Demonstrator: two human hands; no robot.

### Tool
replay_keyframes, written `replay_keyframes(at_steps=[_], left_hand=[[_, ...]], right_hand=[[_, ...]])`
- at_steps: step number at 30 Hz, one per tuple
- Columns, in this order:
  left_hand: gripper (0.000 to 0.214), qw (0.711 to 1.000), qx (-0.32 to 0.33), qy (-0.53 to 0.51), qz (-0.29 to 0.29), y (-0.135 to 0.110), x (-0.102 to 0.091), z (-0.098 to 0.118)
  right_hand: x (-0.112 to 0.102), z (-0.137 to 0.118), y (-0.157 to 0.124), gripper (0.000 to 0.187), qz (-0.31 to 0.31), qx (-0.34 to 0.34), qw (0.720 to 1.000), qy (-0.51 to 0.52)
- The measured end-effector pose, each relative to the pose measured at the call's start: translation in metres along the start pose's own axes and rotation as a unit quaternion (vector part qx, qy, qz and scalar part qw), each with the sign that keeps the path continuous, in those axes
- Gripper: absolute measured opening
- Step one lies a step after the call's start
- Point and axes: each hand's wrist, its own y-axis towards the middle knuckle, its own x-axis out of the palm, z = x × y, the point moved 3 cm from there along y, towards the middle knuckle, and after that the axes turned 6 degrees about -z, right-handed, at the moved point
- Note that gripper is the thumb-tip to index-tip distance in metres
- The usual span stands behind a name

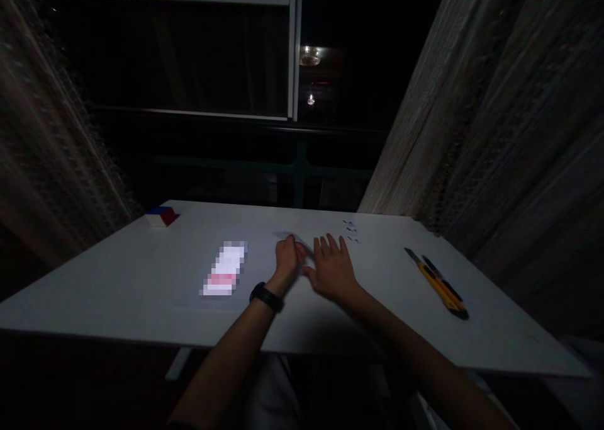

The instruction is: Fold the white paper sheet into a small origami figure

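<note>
In the middle of the white table my left hand [286, 257], with a dark watch [266, 296] on its wrist, is closed on a piece of white paper [282, 234]. The paper stands up from the tabletop, and its lower part is hidden by my hands. My right hand [333, 267] is just to the right, fingers spread, its thumb pointing toward the left hand. Its fingers are beside the paper's right side; whether they touch it I cannot tell in this dim light.
A blurred-out bright phone screen [224, 269] lies left of my hands on the table [117, 291]. A colored cube [161, 216] sits at the far left. Small dark-marked pieces [351, 230] lie at the back. On the right are a yellow utility knife [438, 286] and a dark pen-like item [441, 276].
</note>
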Motion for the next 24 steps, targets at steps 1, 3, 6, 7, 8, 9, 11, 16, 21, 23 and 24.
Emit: replay_keyframes(at_steps=[1, 3, 6, 7, 8, 9, 11, 16, 21, 23, 24], left_hand=[[0.051, 1.0, -0.006, -0.002, -0.001, 0.001, 0.0, -0.001], [0.05, 1.0, -0.017, -0.015, 0.008, 0.002, -0.002, -0.004], [0.048, 0.999, -0.005, -0.021, 0.033, 0.003, -0.007, -0.003], [0.048, 0.999, 0.003, -0.016, 0.037, 0.004, -0.008, -0.003], [0.049, 0.999, 0.008, -0.01, 0.036, 0.004, -0.009, -0.002], [0.049, 0.999, 0.009, -0.005, 0.031, 0.005, -0.009, -0.001], [0.051, 1.0, 0.005, -0.001, 0.027, 0.005, -0.01, 0.0], [0.05, 0.998, -0.035, -0.042, 0.009, 0.005, -0.008, 0.001], [0.048, 0.993, -0.07, -0.095, -0.026, 0.003, -0.007, 0.002], [0.048, 0.989, -0.082, -0.118, -0.02, 0.005, -0.011, 0.0], [0.048, 0.989, -0.081, -0.125, -0.004, 0.007, -0.015, 0.0]], right_hand=[[0.002, -0.004, 0.002, 0.063, -0.006, 0.004, 1.0, -0.007], [0.005, -0.008, 0.005, 0.052, -0.019, 0.007, 1.0, -0.016], [0.008, -0.009, 0.006, 0.045, -0.031, 0.006, 0.999, -0.018], [0.009, -0.007, 0.006, 0.045, -0.029, 0.008, 0.999, -0.018], [0.009, -0.006, 0.006, 0.044, -0.025, 0.012, 0.999, -0.017], [0.008, -0.004, 0.006, 0.044, -0.021, 0.015, 0.999, -0.018], [0.007, -0.001, 0.006, 0.041, -0.015, 0.019, 0.999, -0.023], [0.0, 0.008, 0.004, 0.037, -0.012, 0.022, 0.999, -0.034], [-0.004, 0.011, 0.0, 0.037, -0.015, 0.01, 0.998, -0.054], [-0.007, 0.014, -0.001, 0.036, -0.022, 0.015, 0.998, -0.059], [-0.009, 0.017, -0.001, 0.035, -0.027, 0.022, 0.997, -0.062]])
